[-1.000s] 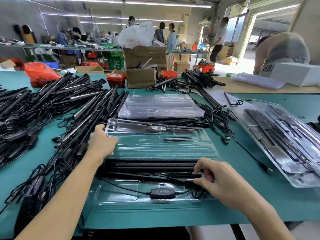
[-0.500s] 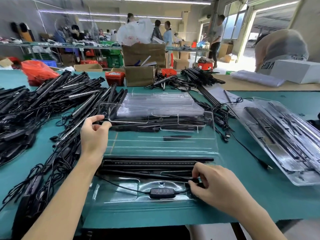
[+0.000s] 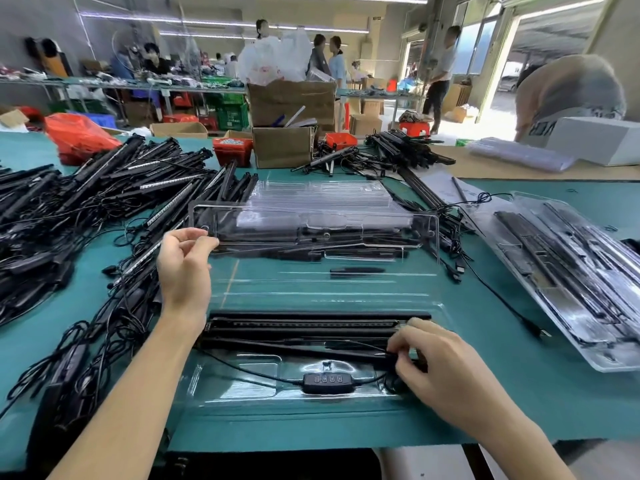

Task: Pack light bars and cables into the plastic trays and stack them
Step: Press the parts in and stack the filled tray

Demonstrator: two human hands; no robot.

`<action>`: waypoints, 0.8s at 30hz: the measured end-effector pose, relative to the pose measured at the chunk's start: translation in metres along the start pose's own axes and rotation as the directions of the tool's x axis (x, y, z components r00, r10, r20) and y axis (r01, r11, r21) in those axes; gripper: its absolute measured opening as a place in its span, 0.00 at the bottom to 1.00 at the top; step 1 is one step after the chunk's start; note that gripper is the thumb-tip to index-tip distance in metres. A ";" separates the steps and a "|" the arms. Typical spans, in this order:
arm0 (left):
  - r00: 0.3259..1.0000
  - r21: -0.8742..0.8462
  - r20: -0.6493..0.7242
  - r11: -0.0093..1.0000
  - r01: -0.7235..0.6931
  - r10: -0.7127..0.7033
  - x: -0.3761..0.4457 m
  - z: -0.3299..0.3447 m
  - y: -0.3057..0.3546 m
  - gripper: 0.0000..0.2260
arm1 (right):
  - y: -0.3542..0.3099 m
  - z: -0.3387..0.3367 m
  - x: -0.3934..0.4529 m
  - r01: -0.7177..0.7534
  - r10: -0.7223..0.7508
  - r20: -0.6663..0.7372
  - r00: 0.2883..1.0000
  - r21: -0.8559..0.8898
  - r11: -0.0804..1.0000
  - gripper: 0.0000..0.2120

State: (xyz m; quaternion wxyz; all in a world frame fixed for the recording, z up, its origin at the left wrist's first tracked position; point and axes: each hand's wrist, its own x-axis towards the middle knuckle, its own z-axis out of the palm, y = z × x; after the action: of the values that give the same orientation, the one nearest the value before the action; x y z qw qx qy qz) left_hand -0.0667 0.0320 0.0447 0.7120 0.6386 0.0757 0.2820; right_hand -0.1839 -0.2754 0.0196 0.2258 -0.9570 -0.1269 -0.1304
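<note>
Left hand [image 3: 185, 268] pinches near-left corner of clear lid [image 3: 313, 225], lid raised and tilted above tray [image 3: 242, 393]. Light bars [image 3: 304, 327] lie side by side in tray. Right hand [image 3: 440, 368] grips cable [image 3: 249, 372] at bars' right end, fingers curled. Inline controller [image 3: 327, 379] rests in tray's front recess. Loose bar pile [image 3: 86, 202] on left of teal table [image 3: 519, 393]; packed trays [image 3: 568, 271] on right.

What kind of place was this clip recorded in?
Most likely a factory packing floor. Piles of black light bars cover a green worktable, packed clear trays sit stacked to the right, and other workers stand among cardboard boxes at further benches.
</note>
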 end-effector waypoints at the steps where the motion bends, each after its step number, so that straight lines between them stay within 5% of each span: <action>1: 1.000 -0.006 0.007 1.000 0.000 0.000 0.000 0.000 0.000 0.07 | 0.001 0.000 0.000 -0.001 0.001 -0.003 1.000 0.024 1.000 0.07; 7: 0.999 -0.088 0.023 0.996 -0.021 0.023 -0.006 -0.005 0.006 0.06 | 0.003 -0.001 -0.006 0.027 -0.027 -0.006 1.000 0.067 0.997 0.08; 14: 0.989 -0.308 0.139 0.946 0.097 -0.057 -0.003 -0.017 0.024 0.23 | 0.007 -0.002 -0.006 0.088 -0.091 0.053 0.994 0.066 0.994 0.09; 17: 0.980 -0.279 0.192 0.955 0.104 -0.051 -0.005 -0.021 0.026 0.15 | 0.012 0.000 -0.003 0.088 -0.089 0.064 0.994 0.026 0.996 0.10; 21: 0.891 -0.202 0.443 0.957 0.209 -0.102 -0.004 -0.043 0.026 0.02 | 0.015 -0.002 -0.002 0.054 -0.054 0.038 0.998 0.013 0.998 0.13; 24: 0.811 -0.145 0.574 0.961 0.234 -0.111 -0.003 -0.065 0.031 0.12 | 0.017 -0.004 -0.003 -0.020 0.019 0.065 0.998 0.014 1.000 0.18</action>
State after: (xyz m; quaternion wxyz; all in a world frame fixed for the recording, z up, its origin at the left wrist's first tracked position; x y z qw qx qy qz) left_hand -0.1094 0.0877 0.0626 0.7883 0.6053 -0.1085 0.0224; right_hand -0.1825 -0.2924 0.0152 0.2297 -0.9603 -0.1255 -0.0961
